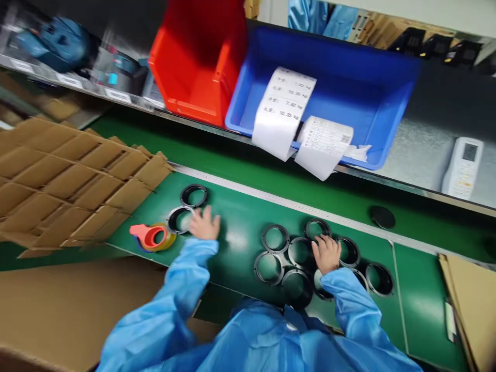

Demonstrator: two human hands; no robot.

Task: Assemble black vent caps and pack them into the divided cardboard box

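My left hand (pixel 204 223) is at the right rim of a black ring (pixel 171 226), its fingers spread and slightly blurred. A second black ring (pixel 182 196) lies just behind that one. My right hand (pixel 327 253) reaches over a cluster of similar rings, fingers apart, with the fingertips near the rim of the rear ring (pixel 307 227). Around it lie several more, among them a ring (pixel 264 238), a ring (pixel 256 268) and a ring (pixel 390 279). My right hand and sleeve partly cover some of them. Neither hand visibly grips a ring.
Tape rolls with an orange-red piece (pixel 142 233) lie left on the green table (pixel 236 263). Cardboard dividers (pixel 77 175) stand farther left. A black disc (pixel 382 217) lies at the back. The shelf above holds a red bin (pixel 189 106), a blue bin (pixel 372 155) with label rolls, and a white remote (pixel 461 173).
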